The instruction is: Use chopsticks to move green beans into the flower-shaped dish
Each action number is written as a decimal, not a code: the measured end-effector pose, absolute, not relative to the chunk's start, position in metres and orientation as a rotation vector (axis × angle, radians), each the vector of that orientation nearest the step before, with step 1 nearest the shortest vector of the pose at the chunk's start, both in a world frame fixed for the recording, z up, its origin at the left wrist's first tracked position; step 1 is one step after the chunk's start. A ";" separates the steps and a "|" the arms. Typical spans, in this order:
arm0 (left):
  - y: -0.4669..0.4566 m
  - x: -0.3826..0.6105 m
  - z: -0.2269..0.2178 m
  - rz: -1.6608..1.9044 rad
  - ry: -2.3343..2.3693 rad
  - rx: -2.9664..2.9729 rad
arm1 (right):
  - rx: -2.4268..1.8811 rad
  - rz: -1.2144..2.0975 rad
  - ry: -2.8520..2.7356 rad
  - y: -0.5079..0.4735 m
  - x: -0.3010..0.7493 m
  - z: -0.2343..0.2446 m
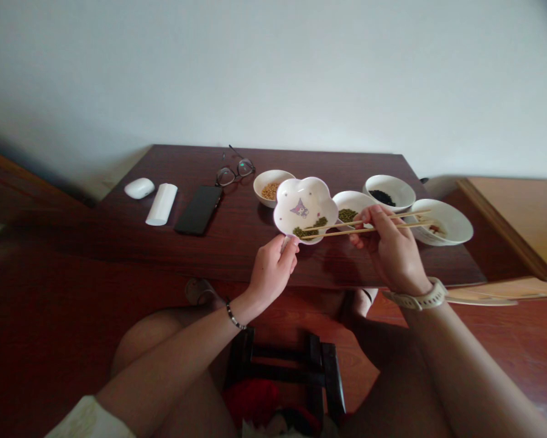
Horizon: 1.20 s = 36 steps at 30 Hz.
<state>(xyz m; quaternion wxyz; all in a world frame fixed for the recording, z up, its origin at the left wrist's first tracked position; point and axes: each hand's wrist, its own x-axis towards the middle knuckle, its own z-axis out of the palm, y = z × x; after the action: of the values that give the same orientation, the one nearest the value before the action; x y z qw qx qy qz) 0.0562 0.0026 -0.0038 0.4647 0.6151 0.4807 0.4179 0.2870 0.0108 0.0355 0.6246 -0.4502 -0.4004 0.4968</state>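
Note:
My left hand (273, 264) is closed on the near edge of a white flower-shaped bowl (296, 198) with a cartoon figure printed inside. The bowl is held up above the table and tips toward me, with green beans (321, 222) gathered along its lower side. Between the fingers of my right hand (389, 246) are wooden chopsticks (346, 232), their tips inside that bowl by the beans. Behind my right hand stands a white bowl (348, 198) of green beans, partly hidden by the hand and the flower-shaped bowl.
Other white bowls hold tan beans (269, 191), black beans (383, 196) and brownish pieces (436, 229). Glasses (235, 173), a black phone (199, 210), a white cylinder (162, 204) and a white rounded object (139, 188) lie left on the dark table (337, 162). A wall rises behind.

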 end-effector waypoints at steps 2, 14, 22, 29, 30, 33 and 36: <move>0.003 0.056 -0.004 1.025 1.171 1.487 | -1.039 1.126 -0.923 0.011 0.286 0.034; 0.003 0.052 -0.001 1.002 1.150 1.467 | -0.991 1.072 -0.832 0.009 0.294 0.040; 0.004 0.051 0.001 0.979 1.144 1.445 | -0.905 0.952 -0.742 0.012 0.319 0.050; 0.003 0.046 0.002 0.966 1.139 1.418 | -0.967 0.617 -0.705 0.017 0.365 0.049; 0.003 0.045 0.002 0.957 1.136 1.409 | -0.994 0.594 -0.714 0.017 0.369 0.048; 0.001 0.042 0.004 0.922 1.124 1.375 | -1.029 0.586 -0.744 0.014 0.369 0.051; -0.002 0.038 0.006 0.893 1.118 1.346 | -1.031 0.656 -0.798 0.004 0.354 0.063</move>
<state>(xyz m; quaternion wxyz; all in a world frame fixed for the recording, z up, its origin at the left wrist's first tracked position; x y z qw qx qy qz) 0.0378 -0.0021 0.0062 0.5551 0.5700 0.4732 0.3781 0.3540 0.0039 0.0628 0.7453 -0.4709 -0.3646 0.2998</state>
